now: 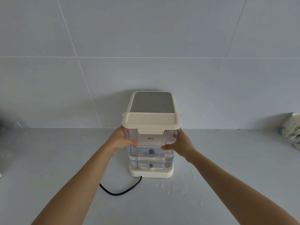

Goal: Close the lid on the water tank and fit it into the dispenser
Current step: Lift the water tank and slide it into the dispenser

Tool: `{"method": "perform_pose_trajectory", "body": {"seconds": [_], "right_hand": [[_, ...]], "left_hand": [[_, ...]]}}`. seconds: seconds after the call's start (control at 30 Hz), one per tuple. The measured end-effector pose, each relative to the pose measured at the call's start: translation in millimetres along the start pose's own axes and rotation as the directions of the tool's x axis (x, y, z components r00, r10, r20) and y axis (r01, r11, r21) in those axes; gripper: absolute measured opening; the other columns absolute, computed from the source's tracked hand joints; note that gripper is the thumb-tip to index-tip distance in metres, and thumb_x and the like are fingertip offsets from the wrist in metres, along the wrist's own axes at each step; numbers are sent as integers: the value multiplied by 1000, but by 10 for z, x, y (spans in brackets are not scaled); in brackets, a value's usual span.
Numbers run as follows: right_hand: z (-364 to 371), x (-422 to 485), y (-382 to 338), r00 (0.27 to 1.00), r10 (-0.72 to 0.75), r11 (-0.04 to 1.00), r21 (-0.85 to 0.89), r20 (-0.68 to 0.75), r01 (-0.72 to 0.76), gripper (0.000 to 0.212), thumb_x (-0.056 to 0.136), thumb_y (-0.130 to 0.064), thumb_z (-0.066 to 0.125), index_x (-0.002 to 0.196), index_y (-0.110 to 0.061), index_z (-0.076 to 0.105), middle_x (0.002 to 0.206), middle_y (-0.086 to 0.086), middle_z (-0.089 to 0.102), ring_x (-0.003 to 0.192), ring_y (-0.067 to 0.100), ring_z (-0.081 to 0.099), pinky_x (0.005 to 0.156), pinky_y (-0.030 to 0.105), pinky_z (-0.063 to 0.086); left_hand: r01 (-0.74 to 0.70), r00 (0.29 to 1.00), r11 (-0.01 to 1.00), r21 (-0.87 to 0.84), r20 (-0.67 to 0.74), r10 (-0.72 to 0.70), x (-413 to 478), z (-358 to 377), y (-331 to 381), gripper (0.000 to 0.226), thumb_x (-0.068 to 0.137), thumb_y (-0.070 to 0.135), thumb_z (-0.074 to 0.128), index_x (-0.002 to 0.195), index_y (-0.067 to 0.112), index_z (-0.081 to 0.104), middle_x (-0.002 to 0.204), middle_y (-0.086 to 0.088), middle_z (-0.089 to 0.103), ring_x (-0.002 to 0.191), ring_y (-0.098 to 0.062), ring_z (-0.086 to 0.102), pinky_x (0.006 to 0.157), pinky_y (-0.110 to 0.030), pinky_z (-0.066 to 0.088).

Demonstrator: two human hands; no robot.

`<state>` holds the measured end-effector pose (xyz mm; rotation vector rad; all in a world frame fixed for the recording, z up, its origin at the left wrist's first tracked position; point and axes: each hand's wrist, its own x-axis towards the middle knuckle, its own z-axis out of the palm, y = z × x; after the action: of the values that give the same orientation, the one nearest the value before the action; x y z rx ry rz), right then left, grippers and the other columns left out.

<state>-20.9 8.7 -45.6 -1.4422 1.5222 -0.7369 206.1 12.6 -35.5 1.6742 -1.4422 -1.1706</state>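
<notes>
The lid [151,121] sits flat on the tank [151,148] with its front latch down, so closing looks done. The tank stands on the dispenser [152,101] base at mid-counter [48,159], seemingly seated or nearly so; whether it is fully home cannot be told. The left hand [121,140] at 9 o'clock and the right hand [180,143] at 3 o'clock press its sides, thumbs on the front. A cord [120,191] trails toward 7 o'clock; a cup [292,125] stands far at 3 o'clock.
</notes>
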Motion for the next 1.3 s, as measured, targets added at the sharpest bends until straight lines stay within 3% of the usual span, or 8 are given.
{"method": "perform_pose_trajectory", "body": {"seconds": [0.23,0.37,0.7,0.87,1.0,1.1,1.2,1.3], "right_hand": [[24,-2,39,1000,2,1000,-6,-2,-2,89,58,-11,82,132,-18,33,128,4,53,120,27,48,94,37,43],[30,-6,54,1000,-2,1000,-18,4,2,91,58,-14,82,133,-20,31,129,3,53,119,27,48,97,39,43],[27,-49,71,1000,10,999,-49,21,-9,92,62,-16,81,136,-21,26,132,5,50,122,29,46,97,38,41],[16,-69,60,999,5,998,-69,40,-2,92,63,-20,80,136,-19,25,135,5,48,125,30,45,99,41,41],[1,-155,21,999,-24,995,-95,42,28,95,68,-23,76,139,-16,14,139,8,43,125,33,43,98,43,41],[-33,-229,-52,991,-130,983,-130,26,133,102,66,-26,78,140,-13,8,140,7,40,128,33,42,102,44,43],[-114,-265,-160,981,-194,968,-160,20,195,123,64,-38,77,144,-15,-14,157,6,15,142,29,24,113,45,30],[-225,-339,-312,960,-280,930,-245,13,274,126,67,-44,72,142,-12,-24,159,5,-7,146,25,5,119,42,16]], "left_hand": [[6,1000,1000,14,9,-6,-13,13,-22,79,50,12,85,122,14,53,122,-4,62,117,-22,54,104,-41,42],[8,1000,1000,19,20,-8,-15,29,-41,71,61,4,81,124,13,51,119,-2,62,116,-21,54,96,-30,41],[-20,999,997,71,45,17,-111,64,-28,73,67,11,78,131,15,43,124,0,56,113,-17,49,93,-27,36],[-17,1000,996,92,11,16,-201,68,-39,104,42,49,75,135,22,38,136,1,52,126,-21,46,108,-39,36],[-37,997,996,83,-63,43,-314,154,-30,90,70,29,76,143,23,24,144,0,41,133,-24,38,104,-33,34],[-107,986,992,69,-123,115,-378,183,-20,95,74,28,73,145,21,10,150,2,30,138,-19,29,106,-31,30],[-148,967,981,127,-190,170,-452,177,96,109,75,36,70,146,19,-11,159,1,4,145,-18,12,117,-38,18],[-233,914,940,248,-274,299,-554,153,315,108,76,34,69,146,13,-11,159,-1,-1,146,-19,6,117,-36,13]]}}
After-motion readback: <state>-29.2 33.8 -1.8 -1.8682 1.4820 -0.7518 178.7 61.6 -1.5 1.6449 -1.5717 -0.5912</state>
